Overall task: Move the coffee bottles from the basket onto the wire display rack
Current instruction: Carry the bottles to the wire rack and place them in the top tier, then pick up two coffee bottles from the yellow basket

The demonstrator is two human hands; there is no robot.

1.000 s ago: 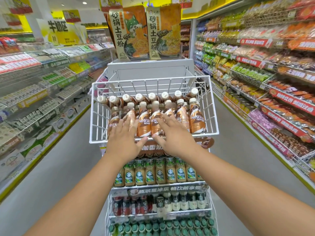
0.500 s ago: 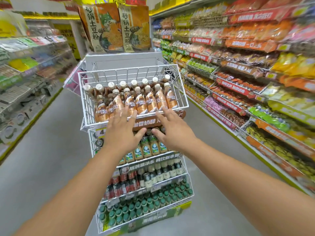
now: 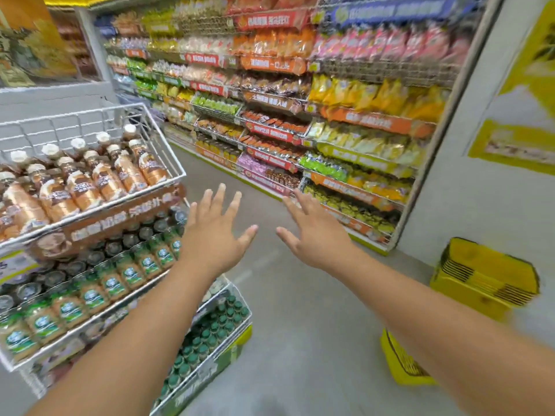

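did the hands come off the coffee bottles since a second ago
Yes. Both the left hand and right hand have left the coffee bottles, now open over the floor, right of the wire rack.

From my remote seat, motion blur leaves almost nothing I can read. The brown coffee bottles (image 3: 99, 178) on the wire display rack (image 3: 168, 154) carry a dark label band whose lettering is smeared past reading. The brown sign strip (image 3: 120, 219) under them bears pale Chinese characters I cannot make out. The red and orange price strips (image 3: 271, 132) on the snack shelves show white characters, equally illegible.
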